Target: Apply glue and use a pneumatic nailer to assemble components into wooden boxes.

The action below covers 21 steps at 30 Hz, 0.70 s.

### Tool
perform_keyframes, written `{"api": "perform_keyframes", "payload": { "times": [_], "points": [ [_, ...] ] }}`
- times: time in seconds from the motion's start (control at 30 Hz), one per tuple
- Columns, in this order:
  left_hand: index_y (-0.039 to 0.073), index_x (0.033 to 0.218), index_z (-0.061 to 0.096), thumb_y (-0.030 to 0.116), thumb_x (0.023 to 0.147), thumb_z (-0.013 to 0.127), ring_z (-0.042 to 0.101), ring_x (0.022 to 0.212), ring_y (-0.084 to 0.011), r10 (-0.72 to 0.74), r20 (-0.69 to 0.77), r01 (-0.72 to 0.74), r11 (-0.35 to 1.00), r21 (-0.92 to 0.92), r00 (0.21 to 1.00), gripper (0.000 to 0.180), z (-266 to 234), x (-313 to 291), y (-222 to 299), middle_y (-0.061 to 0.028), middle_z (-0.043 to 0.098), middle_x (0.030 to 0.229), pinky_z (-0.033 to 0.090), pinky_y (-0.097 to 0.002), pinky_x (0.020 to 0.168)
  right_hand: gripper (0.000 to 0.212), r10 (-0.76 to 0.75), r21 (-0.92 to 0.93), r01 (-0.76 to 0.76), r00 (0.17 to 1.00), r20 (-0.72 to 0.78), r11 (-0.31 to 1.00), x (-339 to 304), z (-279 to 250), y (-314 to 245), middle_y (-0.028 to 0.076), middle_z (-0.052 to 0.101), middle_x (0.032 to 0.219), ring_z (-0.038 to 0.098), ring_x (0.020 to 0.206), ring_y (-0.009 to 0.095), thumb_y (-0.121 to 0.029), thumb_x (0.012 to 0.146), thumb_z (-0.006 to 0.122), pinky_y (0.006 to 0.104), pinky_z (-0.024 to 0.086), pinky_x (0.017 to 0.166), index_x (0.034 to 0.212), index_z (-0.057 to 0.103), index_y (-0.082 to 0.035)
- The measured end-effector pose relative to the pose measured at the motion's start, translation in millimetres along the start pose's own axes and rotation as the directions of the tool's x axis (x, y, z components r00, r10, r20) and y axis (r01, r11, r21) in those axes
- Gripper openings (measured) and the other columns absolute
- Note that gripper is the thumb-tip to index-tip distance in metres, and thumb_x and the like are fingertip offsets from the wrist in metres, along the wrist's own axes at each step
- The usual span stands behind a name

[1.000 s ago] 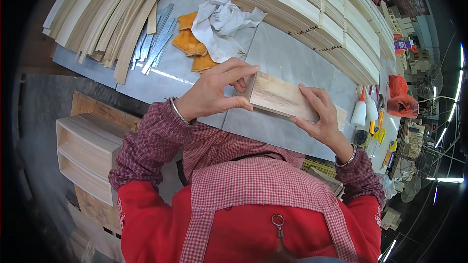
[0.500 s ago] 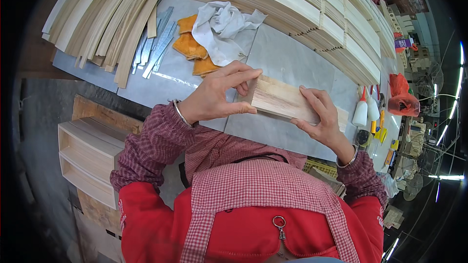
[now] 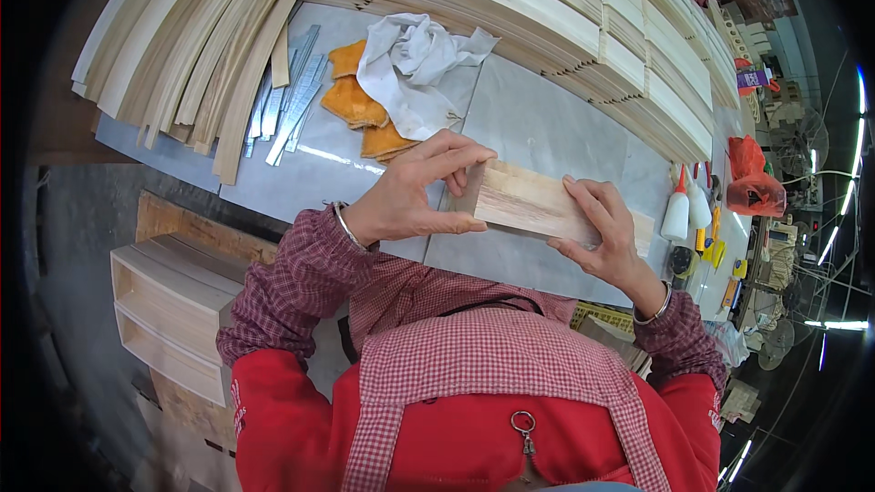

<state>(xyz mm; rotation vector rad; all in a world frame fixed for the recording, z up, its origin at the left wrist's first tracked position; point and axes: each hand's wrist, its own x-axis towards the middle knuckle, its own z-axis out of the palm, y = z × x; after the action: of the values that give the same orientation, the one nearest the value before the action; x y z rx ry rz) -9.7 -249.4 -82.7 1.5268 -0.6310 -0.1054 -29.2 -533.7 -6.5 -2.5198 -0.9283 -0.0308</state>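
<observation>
Between my two hands is a flat, pale rectangular wooden piece [image 3: 533, 200], held over the near edge of the grey tabletop. At its left end, my left hand [image 3: 424, 189] grips with thumb and fingers on opposite long sides. My right hand [image 3: 603, 230] clasps it near the right end, thumb along the near edge and fingers over the far one. A paler wooden end [image 3: 643, 231] shows past my right hand; whether it belongs to the same piece I cannot tell. A white cloth [image 3: 406, 73] lies beyond my left hand, partly over orange cloths [image 3: 354, 102].
Long wooden strips [image 3: 182, 46] and thin metal strips [image 3: 290, 96] lie at the left. Stacked wooden boards [image 3: 510, 23] line the far side. Right of my hands stand glue bottles [image 3: 675, 210] and a red plastic bag [image 3: 755, 184]. Wooden boxes [image 3: 173, 310] sit lower left.
The hands and wooden piece sit slightly lower in the picture, along with a small shift of the whole view. Both hands keep the same hold.
</observation>
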Motion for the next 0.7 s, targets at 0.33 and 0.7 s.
{"api": "perform_keyframes", "payload": {
  "times": [0.33,0.7],
  "points": [
    [0.004,0.123,0.058,0.007,0.063,0.084,0.053,0.082,-0.0139,-0.057,-0.047,0.056,0.998,-0.015,0.997,0.066,3.6,-4.5,6.3,-0.0089,0.054,0.112,0.05,-0.0246,0.076,0.067,0.004,0.008,-0.004,1.0,0.005,1.0,1.6,-1.4,-0.3,0.012,0.056,0.11,0.051,0.086,0.024,-0.025,0.069,0.077,0.0322,0.043,0.074,0.129,0.054,-0.004],
    [-0.003,0.101,0.064,0.01,0.079,0.07,0.055,0.073,-0.0149,-0.12,-0.366,0.197,0.964,0.18,0.923,0.026,35.5,-11.5,48.2,-0.0093,0.062,0.094,0.049,-0.0265,0.065,0.064,-0.031,-0.014,0.03,0.998,-0.05,0.999,-3.3,1.8,4.6,0.013,0.056,0.109,0.052,0.087,0.024,-0.027,0.072,0.075,0.032,0.044,0.075,0.128,0.054,-0.004]
  ]
}}
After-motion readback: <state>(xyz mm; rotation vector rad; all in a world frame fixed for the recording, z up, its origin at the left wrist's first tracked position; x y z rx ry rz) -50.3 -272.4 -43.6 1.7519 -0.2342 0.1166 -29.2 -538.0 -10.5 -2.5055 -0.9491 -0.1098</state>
